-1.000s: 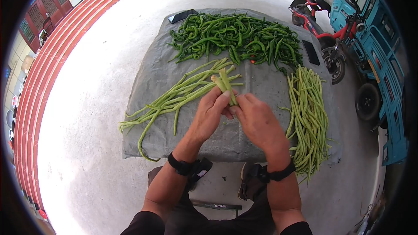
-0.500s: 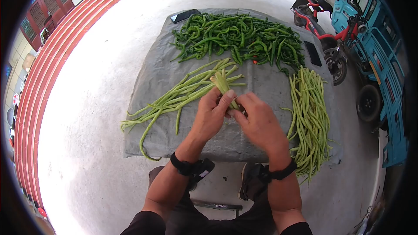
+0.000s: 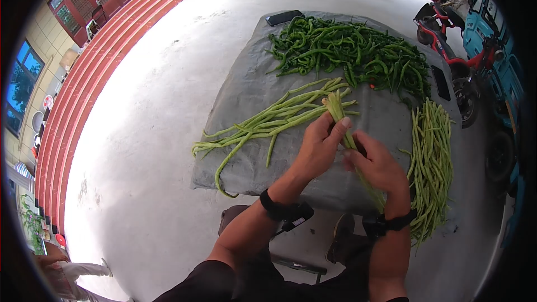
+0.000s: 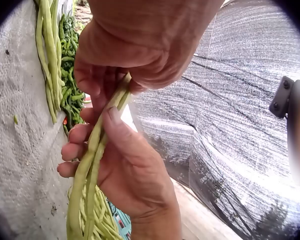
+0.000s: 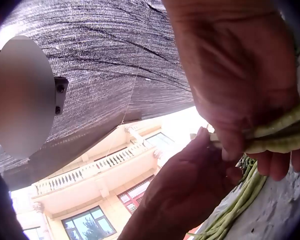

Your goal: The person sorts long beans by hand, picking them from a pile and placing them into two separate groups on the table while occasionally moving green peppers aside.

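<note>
Between both hands is a small bunch of long green beans [image 3: 336, 106], tilted over the near part of the grey cloth [image 3: 383, 114]. My left hand [image 3: 320, 148] pinches it close below the upper ends, thumb on top. Lower along the same beans, my right hand [image 3: 381, 163] has them across its fingers; in the left wrist view its thumb [image 4: 121, 127] presses on them. Their long ends hang past the right hand toward the cloth's near edge. A loose spread of green beans [image 3: 279, 116] lies left of the hands, and a thicker pile [image 3: 430, 168] lies to the right.
Green peppers [image 3: 352, 50] are heaped along the far side. One phone [image 3: 284, 18] lies at the far left corner, another phone [image 3: 441, 83] by the right edge. Red steps [image 3: 112, 61] run at left; a person's legs [image 3: 84, 271] show lower left. A blue vehicle [image 3: 506, 78] stands right.
The head view has turned left, so the cloth appears farther right. My right hand has slid down the beans, away from my left hand, which keeps its grip near the upper ends.
</note>
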Available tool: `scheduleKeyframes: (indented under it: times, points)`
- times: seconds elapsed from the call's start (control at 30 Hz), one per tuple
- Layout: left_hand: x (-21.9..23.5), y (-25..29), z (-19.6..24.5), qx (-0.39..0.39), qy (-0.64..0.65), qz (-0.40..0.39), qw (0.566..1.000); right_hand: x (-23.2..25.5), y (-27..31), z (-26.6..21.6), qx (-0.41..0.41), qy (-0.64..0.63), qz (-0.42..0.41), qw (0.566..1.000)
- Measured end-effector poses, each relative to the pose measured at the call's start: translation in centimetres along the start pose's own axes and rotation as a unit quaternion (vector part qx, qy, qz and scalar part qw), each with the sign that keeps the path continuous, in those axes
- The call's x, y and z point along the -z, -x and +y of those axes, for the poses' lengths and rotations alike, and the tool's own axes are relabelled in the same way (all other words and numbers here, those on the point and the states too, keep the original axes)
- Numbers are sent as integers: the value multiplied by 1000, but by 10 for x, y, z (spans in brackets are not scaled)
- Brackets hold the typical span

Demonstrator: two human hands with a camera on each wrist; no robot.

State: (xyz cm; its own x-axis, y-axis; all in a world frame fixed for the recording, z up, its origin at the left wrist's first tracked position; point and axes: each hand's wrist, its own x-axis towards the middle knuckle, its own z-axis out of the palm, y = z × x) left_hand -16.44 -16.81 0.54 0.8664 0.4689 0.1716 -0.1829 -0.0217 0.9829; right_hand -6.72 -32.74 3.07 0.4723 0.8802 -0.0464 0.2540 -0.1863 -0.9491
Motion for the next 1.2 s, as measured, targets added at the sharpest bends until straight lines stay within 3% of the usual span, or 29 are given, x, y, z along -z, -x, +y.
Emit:
scheduleKeyframes:
  times: [0.77, 0.9, 1.03, 1.13, 1.2]
  points:
    - [7, -5, -1, -21, 9, 37, 999, 3, -3, 0, -40, -136, -51, 989]
    - [25, -8, 12, -19, 33, 65, 997, 2, 0, 1, -50, -156, -48, 985]
    - [50, -14, 27, -27, 14, 130, 991, 6, 1, 10, -47, -64, -92, 993]
    - [65, -16, 28, -40, 33, 195, 979, 5, -3, 25, 38, 132, -83, 987]
    - [66, -14, 38, -36, 35, 241, 969, 8, -3, 23, 33, 138, -105, 984]
